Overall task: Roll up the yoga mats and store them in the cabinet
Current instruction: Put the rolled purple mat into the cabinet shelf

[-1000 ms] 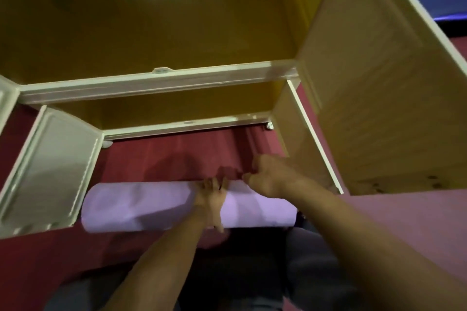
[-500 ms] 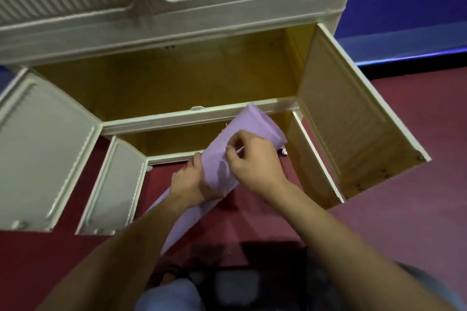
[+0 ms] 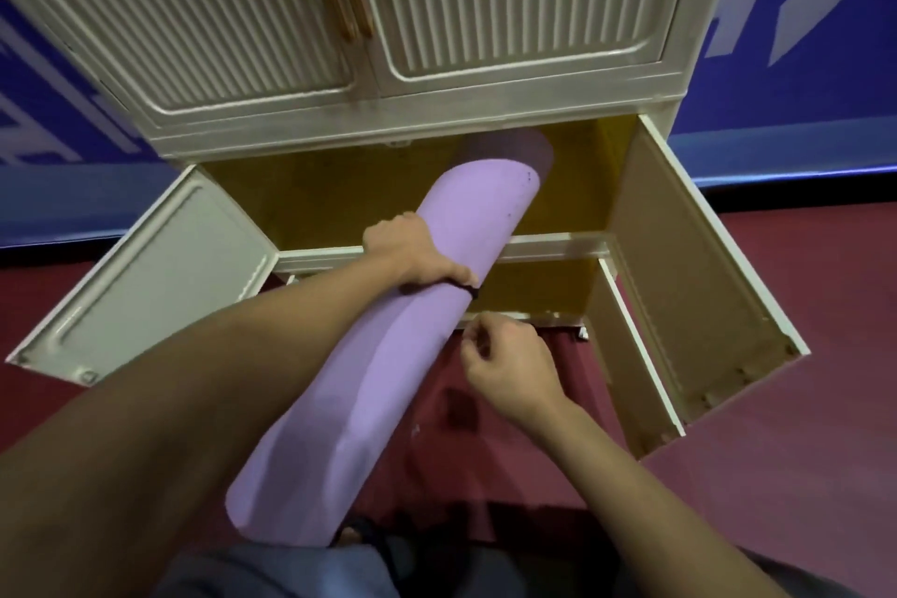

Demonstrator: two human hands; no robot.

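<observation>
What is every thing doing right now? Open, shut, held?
Purple yoga mat: rolled up, tilted, top end pointing into the open compartment.
Left hand: grips the mat.
Right hand: loosely curled beside the mat, holding nothing.
Upper cabinet doors: shut.
Middle compartment doors: open.
Bottom compartment door: open.

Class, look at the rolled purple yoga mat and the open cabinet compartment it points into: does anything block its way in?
Nothing visible does. The rolled purple yoga mat, gripped by the left hand, points its far end into the upper open compartment; both doors there are swung wide, and the part of the interior in view shows nothing inside.
</observation>
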